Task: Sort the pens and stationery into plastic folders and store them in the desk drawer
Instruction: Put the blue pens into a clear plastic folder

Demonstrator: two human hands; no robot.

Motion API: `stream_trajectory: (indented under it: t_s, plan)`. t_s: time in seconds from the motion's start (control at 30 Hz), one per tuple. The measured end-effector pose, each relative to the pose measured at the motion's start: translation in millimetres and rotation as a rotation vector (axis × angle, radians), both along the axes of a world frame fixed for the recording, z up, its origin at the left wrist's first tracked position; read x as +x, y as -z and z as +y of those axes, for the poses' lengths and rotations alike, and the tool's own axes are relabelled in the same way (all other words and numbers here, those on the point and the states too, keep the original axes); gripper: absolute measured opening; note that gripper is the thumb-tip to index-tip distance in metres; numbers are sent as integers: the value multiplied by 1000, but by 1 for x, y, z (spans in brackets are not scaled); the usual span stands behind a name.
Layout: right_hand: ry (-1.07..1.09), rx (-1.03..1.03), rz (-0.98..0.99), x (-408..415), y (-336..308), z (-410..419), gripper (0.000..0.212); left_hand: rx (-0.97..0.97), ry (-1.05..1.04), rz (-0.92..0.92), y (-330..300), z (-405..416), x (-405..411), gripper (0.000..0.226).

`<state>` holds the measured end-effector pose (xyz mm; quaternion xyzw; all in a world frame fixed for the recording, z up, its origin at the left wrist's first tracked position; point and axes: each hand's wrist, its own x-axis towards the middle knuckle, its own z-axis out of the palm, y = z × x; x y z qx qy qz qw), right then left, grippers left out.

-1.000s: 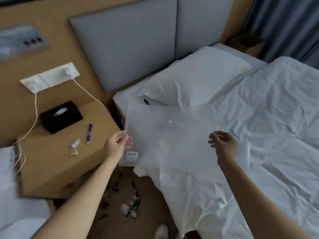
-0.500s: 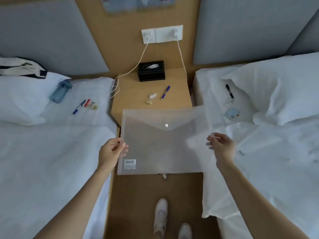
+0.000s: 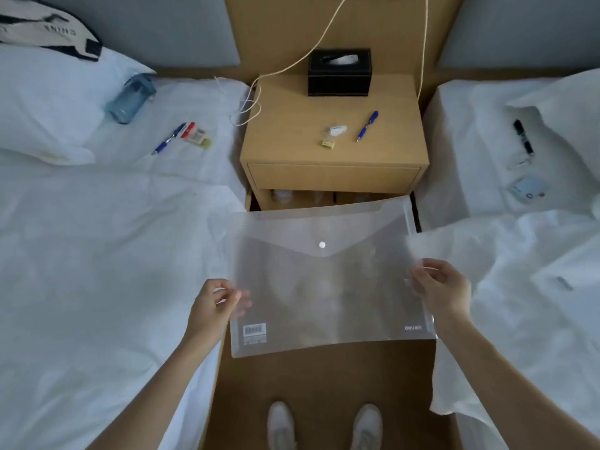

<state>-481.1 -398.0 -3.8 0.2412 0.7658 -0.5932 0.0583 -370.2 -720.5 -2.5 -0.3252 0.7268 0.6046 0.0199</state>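
rm: dim, bluish light | wall (image 3: 276,27): tan wood panel btwn 2 grey padded headboards (image 3: 181,27) | nightstand (image 3: 334,154): tan wood, centred btwn 2 beds, drawer front closed, open shelf below | beds: white sheets L (image 3: 97,254) & R (image 3: 519,271) | floor (image 3: 324,384): brown

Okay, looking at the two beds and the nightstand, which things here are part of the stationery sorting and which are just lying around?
Part of the job:
- plastic folder, held by left hand and right hand
- blue pen on nightstand
- blue pen on left bed
- black pen on right bed
- nightstand drawer, closed

Just lying about:
- tissue box
- water bottle
- bag
- charging cables
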Motion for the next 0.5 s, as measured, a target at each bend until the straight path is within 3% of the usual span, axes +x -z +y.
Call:
stream_trajectory:
  t_s: [0.23, 0.5]
  plan:
    - [14, 75, -49, 13, 159, -25, 10, -56, 38, -36, 154, -12, 3, 19]
    - [3, 103, -94, 6, 353, -36, 15, -86, 37, -56, 358, -12, -8, 13]
